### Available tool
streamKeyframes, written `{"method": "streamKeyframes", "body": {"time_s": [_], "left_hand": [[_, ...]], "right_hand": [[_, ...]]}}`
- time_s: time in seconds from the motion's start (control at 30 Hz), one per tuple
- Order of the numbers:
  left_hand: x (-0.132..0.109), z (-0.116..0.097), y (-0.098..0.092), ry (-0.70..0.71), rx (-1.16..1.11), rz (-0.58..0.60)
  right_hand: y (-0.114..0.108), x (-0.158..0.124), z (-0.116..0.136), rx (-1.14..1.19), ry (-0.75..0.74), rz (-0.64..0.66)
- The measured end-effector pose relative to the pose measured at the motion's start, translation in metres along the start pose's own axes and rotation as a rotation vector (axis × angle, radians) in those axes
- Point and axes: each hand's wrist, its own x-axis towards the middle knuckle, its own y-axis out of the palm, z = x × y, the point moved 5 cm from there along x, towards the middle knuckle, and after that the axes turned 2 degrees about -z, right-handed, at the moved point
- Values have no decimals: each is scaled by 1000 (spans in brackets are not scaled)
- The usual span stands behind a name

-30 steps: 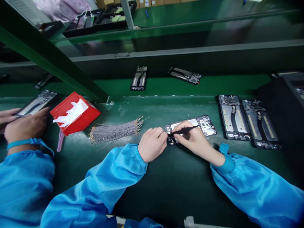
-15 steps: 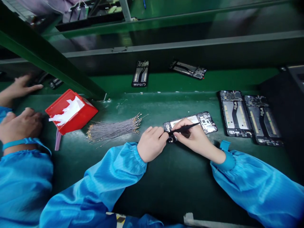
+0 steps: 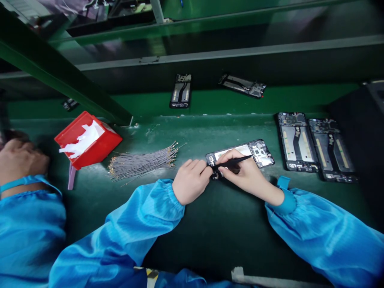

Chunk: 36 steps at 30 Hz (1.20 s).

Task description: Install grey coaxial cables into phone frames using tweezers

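Between my hands, an opened phone (image 3: pixel 264 154) lies slantwise on the green bench, its circuit board and silver inside showing. My left hand (image 3: pixel 192 181) is closed with curled fingers on its left end; the thumb and fingertips are hidden. Black tweezers (image 3: pixel 237 161) are pinched in my right hand (image 3: pixel 244 176), held low across the phone, with their tips down by its left end. What the tips touch is too small to tell. To the left of my left hand lies a bundle of thin grey cables (image 3: pixel 144 161) with gold-coloured ends.
Two opened phones (image 3: pixel 297 142) lie side by side at right, near a black box (image 3: pixel 360 136). Behind, on a green strip, are another phone (image 3: pixel 181 91) and a tilted one (image 3: pixel 242 85). A red bin (image 3: pixel 102 146) with white paper stands by a green post (image 3: pixel 75 76). At left is a co-worker's hand (image 3: pixel 25 160).
My hands hold nearly the same pose at the phone. The co-worker's far hand has drawn back from the strip at left. The two phones on the back strip have shifted slightly right.
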Motion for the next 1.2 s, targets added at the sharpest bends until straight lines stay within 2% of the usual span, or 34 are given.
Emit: {"method": "streamKeyframes", "body": {"time_s": [0.4, 0.77, 0.9, 1.0, 1.03, 1.1, 1.2], "left_hand": [[0, 0, 0, -2, -13, 14], [0, 0, 1, -15, -49, 37], [-1, 0, 2, -21, -60, 72], [-2, 10, 1, -73, -86, 136], [-2, 15, 0, -103, -88, 158], [-2, 24, -3, -113, -78, 196], [-1, 20, -8, 62, -76, 250]], "right_hand": [[1, -1, 0, -13, -23, 0], [9, -7, 20, -201, -319, 68], [16, -8, 25, -256, -356, 92], [13, -8, 24, -217, -343, 97], [6, -8, 22, -188, -330, 61], [-18, -7, 13, -185, -279, -100], [-64, -11, -7, -425, -158, -388]]}}
